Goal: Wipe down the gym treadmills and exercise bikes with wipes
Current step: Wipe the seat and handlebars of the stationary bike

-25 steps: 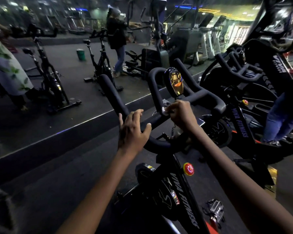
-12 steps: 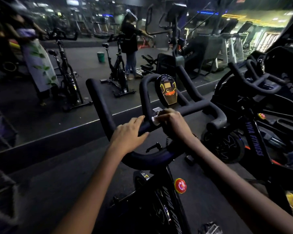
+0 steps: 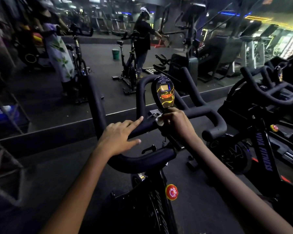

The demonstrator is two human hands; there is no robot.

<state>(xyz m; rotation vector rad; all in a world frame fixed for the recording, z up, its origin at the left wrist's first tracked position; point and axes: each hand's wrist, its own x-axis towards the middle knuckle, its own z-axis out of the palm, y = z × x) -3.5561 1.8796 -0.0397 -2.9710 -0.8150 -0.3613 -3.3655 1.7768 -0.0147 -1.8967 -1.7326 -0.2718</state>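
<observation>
We log one head view, dim gym, our two bare arms reaching in from the bottom of the frame toward a black exercise bike [image 3: 152, 208] at center. Its padded handlebar [image 3: 139, 162] loops across mid-frame, with one prong rising at center left and another bar running toward the right. A small console [image 3: 165, 92] with a lit yellow-orange face stands upright above the bar's middle.

Left hand [image 3: 119, 138]: resting on the handlebar at center, fingers extended and spread, index pointing toward the console mount, gripping nothing.

Right hand [image 3: 178, 123]: just right of center, directly under the console's lower edge, fingers curled around a small white wipe [image 3: 159, 121], which shows only at the left edge of the fist and touches the bar near the console's stem.

A round red knob [image 3: 171, 192] sits on the bike frame, lower center. A second bike [image 3: 260, 149] with lettering on its frame stands at the right of the frame.

Upper half of the frame is a mirror [image 3: 108, 53] reflecting other bikes, two standing people and a green bucket [image 3: 115, 54] on the floor; details there are blurred
</observation>
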